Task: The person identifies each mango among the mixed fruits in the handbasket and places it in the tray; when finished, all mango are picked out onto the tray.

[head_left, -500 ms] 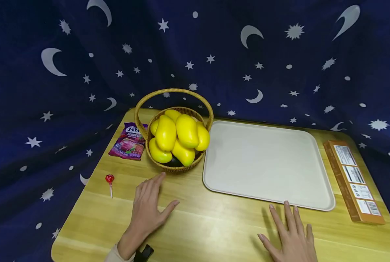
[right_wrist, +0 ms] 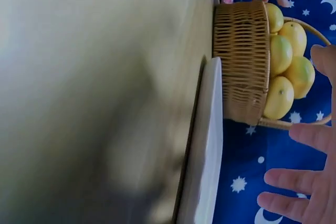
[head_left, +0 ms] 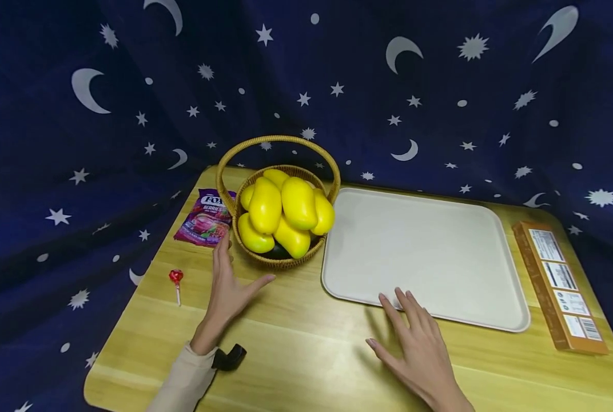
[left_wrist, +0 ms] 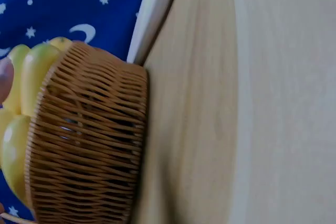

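A wicker basket (head_left: pixel 279 262) with a tall arched handle stands at the table's back left, heaped with several yellow mangoes (head_left: pixel 298 203). Something dark shows beneath the fruit at the front. My left hand (head_left: pixel 227 292) is just front-left of the basket, thumb spread and fingers extended, holding nothing. In the left wrist view the basket's woven side (left_wrist: pixel 89 140) is close by. My right hand (head_left: pixel 414 343) hovers by the front edge of the cream tray (head_left: pixel 425 257), fingers spread, with nothing in it. The right wrist view shows those spread fingers (right_wrist: pixel 296 182) and the basket beyond.
A purple candy bag (head_left: pixel 203 220) lies left of the basket, partly behind my left fingertips. A red lollipop (head_left: pixel 176 280) lies nearer on the left. Along the right edge is a long orange-brown box (head_left: pixel 561 286). Dark star-patterned cloth (head_left: pixel 358 46) hangs behind the table.
My left hand has moved forward, closer to the basket's left side. My right hand has shifted left and forward toward the tray's front edge. The view has shifted slightly.
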{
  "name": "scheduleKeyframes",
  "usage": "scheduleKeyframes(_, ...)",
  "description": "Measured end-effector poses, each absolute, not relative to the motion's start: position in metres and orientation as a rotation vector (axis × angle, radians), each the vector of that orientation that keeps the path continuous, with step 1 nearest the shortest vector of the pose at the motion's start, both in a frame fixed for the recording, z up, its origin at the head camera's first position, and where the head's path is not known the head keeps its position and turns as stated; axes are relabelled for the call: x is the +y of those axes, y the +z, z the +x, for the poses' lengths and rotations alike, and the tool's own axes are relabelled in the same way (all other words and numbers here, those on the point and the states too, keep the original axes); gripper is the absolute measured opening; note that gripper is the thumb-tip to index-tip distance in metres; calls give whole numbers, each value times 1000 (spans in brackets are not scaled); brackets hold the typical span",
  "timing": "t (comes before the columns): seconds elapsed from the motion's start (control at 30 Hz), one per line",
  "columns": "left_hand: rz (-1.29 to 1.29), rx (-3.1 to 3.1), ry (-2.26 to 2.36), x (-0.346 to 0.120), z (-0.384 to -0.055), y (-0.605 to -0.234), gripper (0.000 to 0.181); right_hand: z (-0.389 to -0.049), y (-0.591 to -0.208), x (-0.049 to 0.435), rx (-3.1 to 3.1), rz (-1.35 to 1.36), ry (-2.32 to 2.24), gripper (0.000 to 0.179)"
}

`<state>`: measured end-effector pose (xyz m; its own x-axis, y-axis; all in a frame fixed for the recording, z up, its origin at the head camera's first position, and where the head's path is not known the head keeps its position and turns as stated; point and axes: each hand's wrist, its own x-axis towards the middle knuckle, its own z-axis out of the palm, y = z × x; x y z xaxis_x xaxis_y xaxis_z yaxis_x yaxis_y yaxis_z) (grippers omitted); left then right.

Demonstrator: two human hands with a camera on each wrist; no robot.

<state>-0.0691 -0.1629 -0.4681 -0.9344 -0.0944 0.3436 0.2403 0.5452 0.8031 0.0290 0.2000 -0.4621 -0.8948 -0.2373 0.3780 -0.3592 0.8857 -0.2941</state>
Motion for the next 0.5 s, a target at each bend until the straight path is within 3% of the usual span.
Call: scheduleKeyframes(0.5, -143, -2360, -1488, -158, -106, -494, 132, -16, -454, 180, -2633, 723, 667, 66)
